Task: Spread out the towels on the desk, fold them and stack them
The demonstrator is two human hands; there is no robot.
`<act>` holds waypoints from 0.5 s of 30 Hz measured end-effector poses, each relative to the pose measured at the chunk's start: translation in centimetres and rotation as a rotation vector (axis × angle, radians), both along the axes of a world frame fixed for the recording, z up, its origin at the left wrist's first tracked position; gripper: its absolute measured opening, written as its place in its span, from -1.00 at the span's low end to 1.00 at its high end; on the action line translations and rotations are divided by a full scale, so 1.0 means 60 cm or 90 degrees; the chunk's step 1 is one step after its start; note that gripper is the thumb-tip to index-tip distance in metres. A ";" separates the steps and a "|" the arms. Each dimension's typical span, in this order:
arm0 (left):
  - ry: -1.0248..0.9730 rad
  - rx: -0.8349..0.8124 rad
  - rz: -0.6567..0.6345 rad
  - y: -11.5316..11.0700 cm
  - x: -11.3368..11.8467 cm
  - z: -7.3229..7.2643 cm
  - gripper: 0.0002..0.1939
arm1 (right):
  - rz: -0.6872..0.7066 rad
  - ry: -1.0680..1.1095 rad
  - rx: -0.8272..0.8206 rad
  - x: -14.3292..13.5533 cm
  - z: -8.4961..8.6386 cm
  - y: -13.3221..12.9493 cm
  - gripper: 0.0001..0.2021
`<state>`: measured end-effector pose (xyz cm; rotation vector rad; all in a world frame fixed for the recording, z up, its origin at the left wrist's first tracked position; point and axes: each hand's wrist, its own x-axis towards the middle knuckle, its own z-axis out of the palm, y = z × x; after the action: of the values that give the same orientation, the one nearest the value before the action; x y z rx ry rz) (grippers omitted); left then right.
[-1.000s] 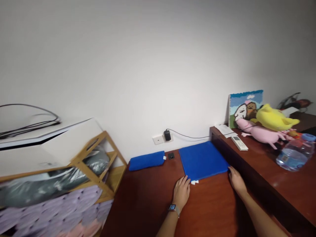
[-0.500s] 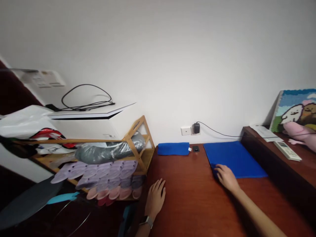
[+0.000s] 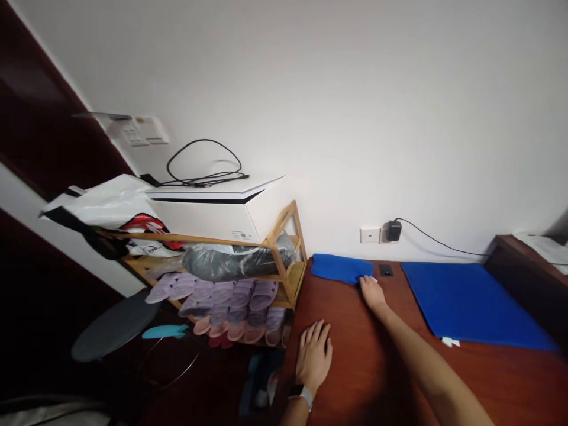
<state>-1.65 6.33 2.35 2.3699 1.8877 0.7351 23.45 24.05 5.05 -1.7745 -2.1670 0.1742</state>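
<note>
Blue small cloth (image 3: 337, 268) lies at the table's (image 3: 350, 337) eleven o'clock. Right hand (image 3: 373, 293) touches its four-o'clock corner, grip indeterminable; left hand (image 3: 314, 358) rests open. Step judged: corner contact; shifting requires a secure pinch.

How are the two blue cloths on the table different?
The small cloth is a narrow strip, but the big cloth is spread much wider. The right hand touches the small cloth; no hand touches the big cloth. The small cloth lies nearer the shoe rack than the big cloth does. Both are blue.
</note>
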 end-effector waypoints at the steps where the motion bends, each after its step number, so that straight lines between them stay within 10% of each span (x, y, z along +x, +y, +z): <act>1: -0.004 0.002 -0.002 0.000 0.000 -0.001 -0.52 | 0.009 0.006 0.000 -0.005 -0.002 -0.024 -0.58; 10: 0.005 0.048 -0.003 0.000 0.006 0.014 -0.57 | 0.120 0.292 -0.071 -0.006 -0.023 -0.375 -0.68; 15: 0.017 0.073 -0.086 -0.078 0.047 0.046 -0.56 | 0.083 0.433 -0.099 0.047 0.013 -0.500 -0.70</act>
<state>1.16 1.67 5.10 2.5567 1.7184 0.8253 26.29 -5.93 5.82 -1.3632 -1.7887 0.8607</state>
